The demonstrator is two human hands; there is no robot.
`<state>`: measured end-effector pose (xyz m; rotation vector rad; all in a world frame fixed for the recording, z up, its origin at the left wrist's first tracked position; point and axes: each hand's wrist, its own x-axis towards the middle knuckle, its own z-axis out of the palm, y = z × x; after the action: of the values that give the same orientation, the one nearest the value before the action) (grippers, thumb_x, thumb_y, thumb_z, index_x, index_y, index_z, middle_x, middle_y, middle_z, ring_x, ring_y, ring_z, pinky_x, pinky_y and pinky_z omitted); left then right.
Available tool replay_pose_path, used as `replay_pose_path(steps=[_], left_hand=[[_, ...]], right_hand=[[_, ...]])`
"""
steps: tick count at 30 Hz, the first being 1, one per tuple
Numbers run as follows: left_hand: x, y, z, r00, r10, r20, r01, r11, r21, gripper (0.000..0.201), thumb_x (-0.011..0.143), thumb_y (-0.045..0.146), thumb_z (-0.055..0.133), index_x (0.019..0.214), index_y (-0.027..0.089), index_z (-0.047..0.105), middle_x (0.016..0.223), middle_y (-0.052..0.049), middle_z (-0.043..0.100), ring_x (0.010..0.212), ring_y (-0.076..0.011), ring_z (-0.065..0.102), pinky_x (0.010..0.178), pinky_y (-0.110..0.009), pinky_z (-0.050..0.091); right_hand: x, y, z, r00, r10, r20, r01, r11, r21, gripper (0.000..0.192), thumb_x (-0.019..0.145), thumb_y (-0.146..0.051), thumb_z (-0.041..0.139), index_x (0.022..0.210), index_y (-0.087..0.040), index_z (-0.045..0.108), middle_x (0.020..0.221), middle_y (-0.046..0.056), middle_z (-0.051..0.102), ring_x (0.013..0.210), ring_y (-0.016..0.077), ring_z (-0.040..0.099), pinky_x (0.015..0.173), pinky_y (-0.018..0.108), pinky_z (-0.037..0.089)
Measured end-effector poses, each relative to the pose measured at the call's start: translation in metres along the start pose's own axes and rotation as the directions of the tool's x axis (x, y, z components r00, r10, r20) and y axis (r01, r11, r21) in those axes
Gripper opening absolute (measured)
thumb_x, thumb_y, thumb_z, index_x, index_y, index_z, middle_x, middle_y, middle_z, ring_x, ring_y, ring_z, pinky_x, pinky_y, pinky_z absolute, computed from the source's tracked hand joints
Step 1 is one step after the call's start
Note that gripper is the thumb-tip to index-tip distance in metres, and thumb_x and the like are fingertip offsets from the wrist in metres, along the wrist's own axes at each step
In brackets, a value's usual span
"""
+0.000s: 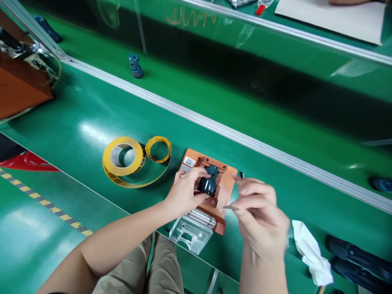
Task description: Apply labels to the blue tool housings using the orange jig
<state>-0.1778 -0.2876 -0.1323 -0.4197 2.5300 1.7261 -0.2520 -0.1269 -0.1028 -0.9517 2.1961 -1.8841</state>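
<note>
Left hand [185,192] closed round a small dark blue-grey plastic housing [209,182], thumb and fingers gripping its left side. Housing sits on an orange rectangular fixture plate [225,185] near the front edge of the green bench [76,118], approx. mid-width. Plate carries a white QR label [189,161] at its far left corner. A clear acrylic block [191,232] touches the plate's near side and overhangs the bench front edge.

Right hand [260,216] just right of the plate, blurred; fingers pinched narrow on a thin grey sliver-like item [230,208], type cannot be told. Tip points toward the housing, not touching it.

Yellow tape roll [122,157] w/ loose yellow tail looped beside it [158,149], left of the plate. White crumpled cloth [310,251] right of the right hand, at the front edge. Second blue-grey housing [135,65] on the conveyor belt [214,94] beyond the aluminium rail [275,153], well apart. Brown box [21,87] at far left corner.
</note>
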Motion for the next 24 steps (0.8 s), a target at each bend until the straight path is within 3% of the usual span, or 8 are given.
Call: replay_pose_path(steps=[2,5,8,11,17,21,24], left_hand=[[-0.002,-0.002,0.001,1.000,0.008,-0.023,-0.008,1.000,-0.005,0.055,0.073,0.008,0.074,0.120,0.026,0.051,0.122,0.000,0.071,0.114,-0.0244,0.065,0.107,-0.049,0.033],[-0.014,-0.005,-0.002,0.984,0.103,-0.146,-0.094,0.993,0.066,0.045,0.080,0.013,0.072,0.119,0.023,0.052,0.122,-0.006,0.070,0.118,-0.0270,0.062,0.101,-0.046,0.039],[-0.036,-0.011,-0.018,0.915,0.280,-0.289,-0.239,0.956,0.171,0.029,0.090,0.014,0.062,0.116,0.023,0.056,0.126,-0.009,0.067,0.123,-0.0258,0.059,0.098,-0.043,0.042],[-0.058,-0.019,-0.042,0.854,0.355,-0.381,-0.291,0.932,0.216,0.027,0.091,0.010,0.057,0.114,0.025,0.058,0.120,-0.007,0.069,0.116,-0.0233,0.062,0.097,-0.042,0.045],[-0.080,-0.039,-0.080,0.842,0.269,-0.468,-0.215,0.962,0.166,0.028,0.090,0.005,0.059,0.110,0.024,0.062,0.117,-0.008,0.067,0.112,-0.0212,0.062,0.097,-0.040,0.051],[-0.090,-0.047,-0.087,0.838,0.255,-0.482,-0.197,0.966,0.168,0.026,0.090,0.004,0.058,0.107,0.023,0.063,0.116,-0.007,0.066,0.110,-0.0196,0.062,0.095,-0.037,0.052],[-0.094,-0.049,-0.089,0.839,0.263,-0.477,-0.196,0.963,0.187,0.026,0.090,0.004,0.058,0.108,0.022,0.063,0.116,-0.007,0.066,0.108,-0.0189,0.063,0.095,-0.036,0.053]], right_hand=[[0.032,-0.014,0.018,1.000,0.026,0.007,-0.026,1.000,-0.012,0.011,0.090,-0.020,0.065,0.094,-0.029,0.068,0.110,0.005,0.061,0.109,0.0252,0.060,0.098,0.049,0.051],[0.087,-0.014,0.066,0.969,0.051,0.243,0.004,0.975,-0.221,0.006,0.093,-0.023,0.061,0.092,-0.025,0.067,0.121,0.008,0.061,0.120,0.0259,0.058,0.103,0.046,0.048],[0.122,0.005,0.116,0.876,0.120,0.467,0.074,0.924,-0.375,0.008,0.093,-0.021,0.059,0.087,-0.023,0.065,0.120,0.009,0.060,0.118,0.0260,0.056,0.101,0.043,0.046],[0.128,0.024,0.147,0.801,0.196,0.565,0.164,0.837,-0.523,0.013,0.096,-0.020,0.053,0.091,-0.024,0.064,0.109,0.007,0.060,0.103,0.0242,0.055,0.085,0.037,0.047],[0.127,0.037,0.166,0.751,0.118,0.649,0.467,0.601,-0.649,0.025,0.101,-0.016,0.040,0.105,-0.023,0.063,0.098,0.009,0.056,0.086,0.0241,0.048,0.069,0.033,0.037],[0.135,0.037,0.166,0.706,0.109,0.700,0.543,0.550,-0.634,0.026,0.099,-0.013,0.039,0.111,-0.022,0.062,0.092,0.009,0.059,0.083,0.0238,0.049,0.067,0.032,0.035],[0.136,0.040,0.165,0.710,0.127,0.693,0.518,0.572,-0.636,0.032,0.096,-0.009,0.039,0.116,-0.022,0.060,0.091,0.007,0.061,0.081,0.0224,0.051,0.065,0.031,0.035]])
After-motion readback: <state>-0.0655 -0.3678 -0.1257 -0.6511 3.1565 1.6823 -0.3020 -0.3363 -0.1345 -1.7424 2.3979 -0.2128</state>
